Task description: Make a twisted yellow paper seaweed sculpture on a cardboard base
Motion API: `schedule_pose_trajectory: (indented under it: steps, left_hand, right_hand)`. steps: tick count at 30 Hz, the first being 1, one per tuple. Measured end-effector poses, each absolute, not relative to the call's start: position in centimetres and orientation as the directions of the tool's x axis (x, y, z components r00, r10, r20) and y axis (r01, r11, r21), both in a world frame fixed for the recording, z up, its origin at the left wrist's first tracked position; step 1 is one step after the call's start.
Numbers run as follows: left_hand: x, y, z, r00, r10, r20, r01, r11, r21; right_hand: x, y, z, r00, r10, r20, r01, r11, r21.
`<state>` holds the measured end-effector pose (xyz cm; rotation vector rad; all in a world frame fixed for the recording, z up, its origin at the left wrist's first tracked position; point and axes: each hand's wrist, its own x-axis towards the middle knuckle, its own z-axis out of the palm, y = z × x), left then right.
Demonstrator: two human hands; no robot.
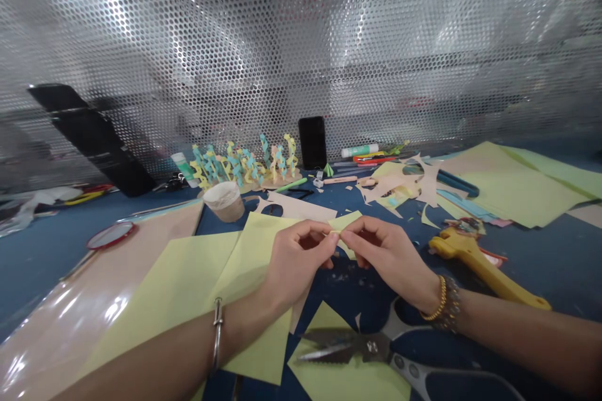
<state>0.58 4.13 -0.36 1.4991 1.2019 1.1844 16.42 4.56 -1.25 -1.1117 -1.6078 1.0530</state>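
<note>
As serrated scissors (350, 348) lie nearest on the blue worktop (527, 263), the left hand (298, 260) and right hand (390, 257) pinch a small pale-yellow paper piece (345, 223) between them, grips clamped; twisted paper strips (244, 166) stand beyond, beside a black phone (312, 143).

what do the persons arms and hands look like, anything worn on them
Both arms are bare, with no sleeves or gloves. The left hand has no ring that shows, and its wrist wears a slim silver metal bangle. The right hand also shows no ring; its wrist wears a gold bangle beside a wider beaded bracelet.
</note>
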Motion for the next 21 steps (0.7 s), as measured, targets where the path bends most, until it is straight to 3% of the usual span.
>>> schedule_pose_trajectory:
  steps: [21]
  left_hand:
    - [0.63, 4.43, -0.66, 0.107, 0.988, 0.113, 0.164, -0.130, 0.978]
  right_hand:
    - [16.48, 4.78, -1.58, -0.183, 0.973, 0.143, 0.095, 0.162, -0.982]
